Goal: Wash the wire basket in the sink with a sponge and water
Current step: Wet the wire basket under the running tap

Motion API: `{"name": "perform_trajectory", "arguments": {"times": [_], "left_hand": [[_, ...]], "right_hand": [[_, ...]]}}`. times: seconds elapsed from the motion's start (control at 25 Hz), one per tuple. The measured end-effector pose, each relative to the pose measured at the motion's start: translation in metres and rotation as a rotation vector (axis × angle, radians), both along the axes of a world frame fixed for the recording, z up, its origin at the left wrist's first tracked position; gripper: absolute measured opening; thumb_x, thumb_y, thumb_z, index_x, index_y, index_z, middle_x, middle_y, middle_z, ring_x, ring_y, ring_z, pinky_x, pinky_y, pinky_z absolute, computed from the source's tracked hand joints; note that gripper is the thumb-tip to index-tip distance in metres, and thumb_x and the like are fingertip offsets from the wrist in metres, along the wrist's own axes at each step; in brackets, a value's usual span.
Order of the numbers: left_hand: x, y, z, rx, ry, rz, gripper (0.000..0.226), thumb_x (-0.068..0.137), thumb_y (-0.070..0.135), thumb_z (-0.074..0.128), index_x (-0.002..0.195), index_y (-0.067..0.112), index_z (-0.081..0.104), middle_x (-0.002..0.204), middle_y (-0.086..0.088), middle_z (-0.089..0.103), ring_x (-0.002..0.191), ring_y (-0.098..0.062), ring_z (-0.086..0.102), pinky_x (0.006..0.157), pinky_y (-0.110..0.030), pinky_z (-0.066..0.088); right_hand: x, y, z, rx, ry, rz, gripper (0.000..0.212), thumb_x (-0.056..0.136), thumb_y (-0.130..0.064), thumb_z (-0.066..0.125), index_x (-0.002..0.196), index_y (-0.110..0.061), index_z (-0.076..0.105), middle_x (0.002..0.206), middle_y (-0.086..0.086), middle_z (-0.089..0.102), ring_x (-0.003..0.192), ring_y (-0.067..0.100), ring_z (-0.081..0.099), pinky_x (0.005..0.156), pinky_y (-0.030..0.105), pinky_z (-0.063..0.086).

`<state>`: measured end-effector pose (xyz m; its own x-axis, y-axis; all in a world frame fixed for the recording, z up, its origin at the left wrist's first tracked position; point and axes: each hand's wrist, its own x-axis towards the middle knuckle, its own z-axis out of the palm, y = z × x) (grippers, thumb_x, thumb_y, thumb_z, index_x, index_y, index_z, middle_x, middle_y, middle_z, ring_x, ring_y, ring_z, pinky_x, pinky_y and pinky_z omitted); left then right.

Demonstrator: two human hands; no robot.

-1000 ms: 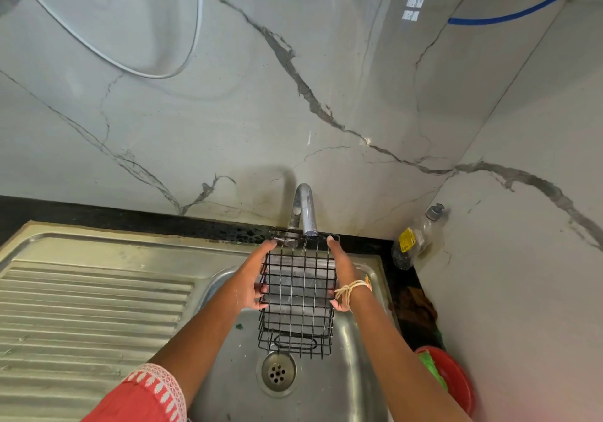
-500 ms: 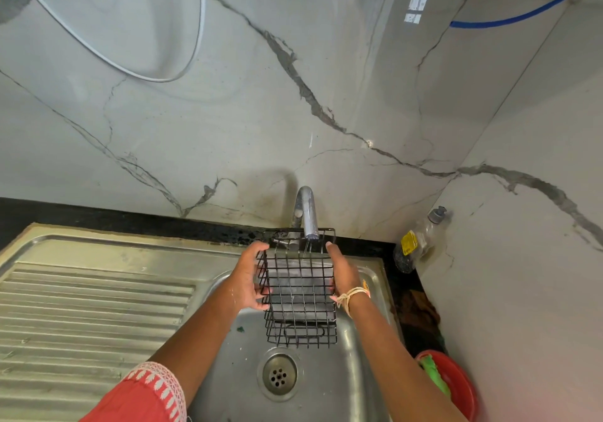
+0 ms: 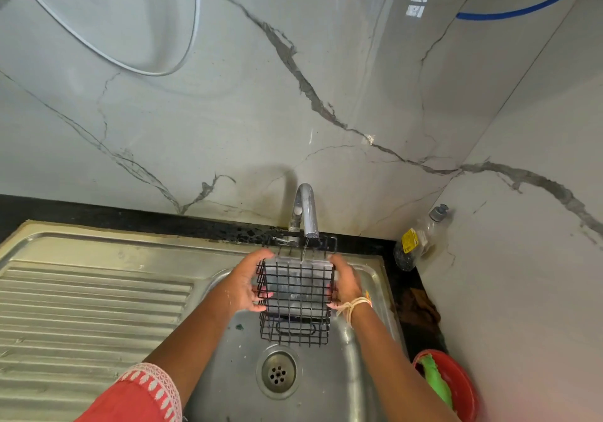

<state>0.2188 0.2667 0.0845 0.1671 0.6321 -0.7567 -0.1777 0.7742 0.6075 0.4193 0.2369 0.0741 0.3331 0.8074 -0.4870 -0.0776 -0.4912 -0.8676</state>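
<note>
The basket [image 3: 295, 294] is thin black wire. The sink [image 3: 329, 385] and the ridged draining board [image 3: 91, 307] are shiny steel with dull marks. The tap [image 3: 306, 208] is bright, smooth metal. The wall [image 3: 228, 111] is glossy grey stone with dark veins. The bottle [image 3: 421, 239] is clear plastic, and the bowl [image 3: 456, 385] is red plastic.

Home kitchen, steel sink [image 3: 365, 389] w/ drainboard [image 3: 91, 307] (marble-look wall [image 3: 228, 121])

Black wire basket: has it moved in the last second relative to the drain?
Yes. The black wire basket, held between both hands, has risen away from the round steel drain toward the chrome tap spout, tilting more upright.
</note>
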Motion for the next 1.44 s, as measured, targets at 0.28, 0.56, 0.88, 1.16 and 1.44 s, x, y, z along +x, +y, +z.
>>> {"name": "perform_trajectory", "arguments": {"times": [0.28, 0.56, 0.88, 1.16, 1.44], "left_hand": [[0.03, -0.008, 0.024, 0.177, 0.081, -0.251, 0.091, 0.041, 0.055, 0.082, 0.119, 0.024, 0.047, 0.142, -0.016, 0.041, 0.12, -0.035, 0.048, 0.101, -0.055, 0.039], [0.014, -0.01, 0.022, 0.184, -0.009, -0.173, 0.082, 0.049, 0.04, 0.085, 0.119, 0.018, 0.048, 0.131, -0.018, 0.05, 0.116, -0.037, 0.053, 0.105, -0.059, 0.035], [-0.004, -0.005, 0.02, 0.135, -0.083, -0.047, 0.034, 0.074, 0.031, 0.071, 0.099, 0.016, 0.054, 0.105, -0.018, 0.054, 0.099, -0.037, 0.057, 0.106, -0.06, 0.033], [-0.01, -0.011, 0.007, 0.042, 0.006, 0.023, 0.035, 0.079, 0.028, 0.057, 0.106, 0.005, 0.056, 0.11, -0.024, 0.061, 0.109, -0.041, 0.055, 0.106, -0.055, 0.033], [-0.007, -0.005, -0.001, 0.03, 0.199, 0.037, 0.029, 0.083, 0.019, 0.04, 0.106, 0.01, 0.056, 0.124, -0.017, 0.057, 0.114, -0.034, 0.052, 0.097, -0.053, 0.041]], "right_hand": [[0.018, -0.016, 0.0, 0.017, 0.343, -0.254, 0.032, 0.089, -0.033, 0.046, 0.065, -0.013, 0.05, 0.059, 0.007, 0.048, 0.049, 0.02, 0.044, 0.051, 0.025, 0.035], [0.009, -0.016, 0.011, 0.103, 0.306, -0.18, 0.021, 0.094, -0.025, 0.048, 0.076, -0.016, 0.055, 0.064, 0.009, 0.057, 0.057, 0.024, 0.054, 0.056, 0.029, 0.043], [-0.003, 0.005, 0.014, 0.066, 0.108, -0.058, 0.058, 0.065, -0.053, 0.063, 0.108, -0.014, 0.06, 0.074, 0.01, 0.054, 0.053, 0.02, 0.05, 0.046, 0.024, 0.039], [-0.019, 0.003, 0.013, 0.154, -0.058, -0.029, 0.049, 0.075, -0.045, 0.07, 0.112, -0.016, 0.057, 0.102, 0.002, 0.06, 0.094, 0.02, 0.054, 0.079, 0.034, 0.043], [-0.037, -0.009, 0.002, 0.183, -0.315, -0.011, 0.063, 0.072, -0.046, 0.071, 0.127, -0.025, 0.047, 0.126, 0.007, 0.054, 0.107, 0.022, 0.052, 0.091, 0.037, 0.046]]}}
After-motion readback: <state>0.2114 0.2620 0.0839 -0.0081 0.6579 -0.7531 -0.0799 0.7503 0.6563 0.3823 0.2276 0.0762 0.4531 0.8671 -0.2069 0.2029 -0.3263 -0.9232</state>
